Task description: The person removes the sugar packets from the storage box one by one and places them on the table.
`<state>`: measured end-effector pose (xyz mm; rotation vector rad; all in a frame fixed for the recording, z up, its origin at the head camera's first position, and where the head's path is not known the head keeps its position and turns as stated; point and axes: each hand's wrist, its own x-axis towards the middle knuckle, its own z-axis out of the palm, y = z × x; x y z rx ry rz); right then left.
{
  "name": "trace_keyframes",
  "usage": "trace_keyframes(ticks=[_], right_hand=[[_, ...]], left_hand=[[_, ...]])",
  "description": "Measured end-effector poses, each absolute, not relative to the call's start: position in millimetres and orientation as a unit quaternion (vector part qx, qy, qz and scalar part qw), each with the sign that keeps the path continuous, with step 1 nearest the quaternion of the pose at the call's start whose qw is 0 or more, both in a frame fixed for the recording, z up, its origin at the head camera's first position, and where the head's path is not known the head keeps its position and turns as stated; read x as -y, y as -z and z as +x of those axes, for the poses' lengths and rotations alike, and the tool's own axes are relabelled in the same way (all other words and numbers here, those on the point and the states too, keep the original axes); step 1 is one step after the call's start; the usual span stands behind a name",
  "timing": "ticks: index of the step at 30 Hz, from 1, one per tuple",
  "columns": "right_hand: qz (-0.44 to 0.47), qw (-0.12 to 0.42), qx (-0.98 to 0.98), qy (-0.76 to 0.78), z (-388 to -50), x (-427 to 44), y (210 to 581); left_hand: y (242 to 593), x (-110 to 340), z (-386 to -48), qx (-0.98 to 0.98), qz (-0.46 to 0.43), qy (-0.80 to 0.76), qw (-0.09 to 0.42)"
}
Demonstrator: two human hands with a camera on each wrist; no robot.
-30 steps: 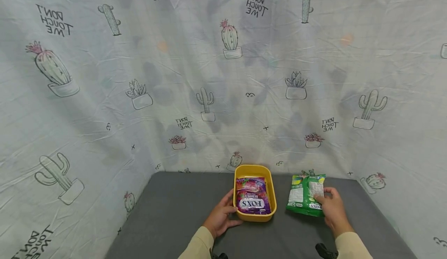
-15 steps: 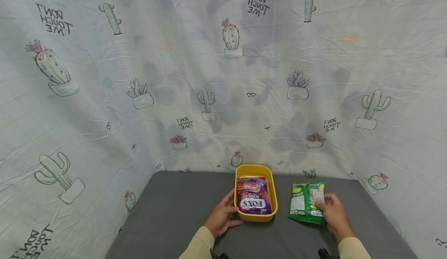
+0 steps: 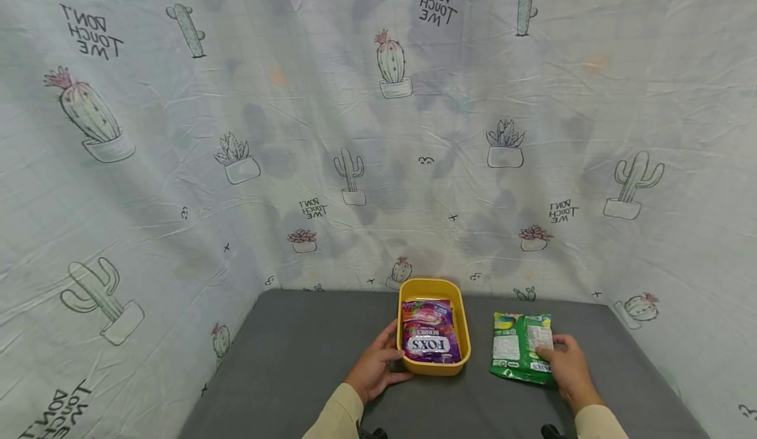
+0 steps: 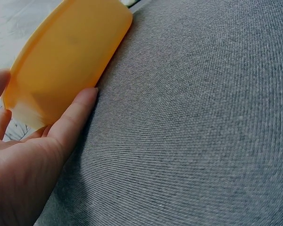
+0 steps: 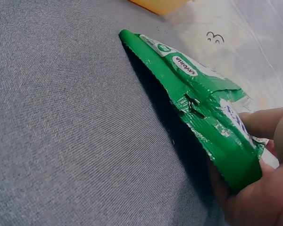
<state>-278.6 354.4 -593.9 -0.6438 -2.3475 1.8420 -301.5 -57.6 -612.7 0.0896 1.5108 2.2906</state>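
Observation:
A yellow plastic container point(image 3: 430, 369) stands on the grey table with a purple FOX'S candy bag point(image 3: 430, 331) lying inside it. My left hand point(image 3: 374, 368) grips the container's near left corner, its fingers spread along the outside wall; the left wrist view shows the fingers point(image 4: 74, 117) against the yellow side. To the right, my right hand point(image 3: 569, 367) pinches the right edge of a green snack bag point(image 3: 523, 347), thumb on top and other fingers beneath. In the right wrist view, the bag's near edge point(image 5: 198, 136) is tilted, casting a shadow on the cloth.
Grey cloth covers the table point(image 3: 307, 334). White curtains point(image 3: 378, 163) printed with cacti hang behind it and on both sides. The container stands near the back curtain, with a gap between it and the green bag.
My right hand has brought the green snack bag lower and slightly nearer to me, toward the table. My left hand and the yellow container have stayed in place.

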Motion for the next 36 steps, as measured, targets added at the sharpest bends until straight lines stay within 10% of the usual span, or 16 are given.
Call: trace_keyframes(ticks=[24,36], right_hand=[[-0.264,0.136,0.729,-0.617,-281.5,-348.1,571.8],[-0.226,0.089,0.683,-0.689,-280.4,-342.9,560.8]], left_hand=[[612.5,58.7,-299.1,-0.538,0.036,-0.819,0.195],[610.7,57.0,-299.5,-0.541,0.038,-0.818,0.192]])
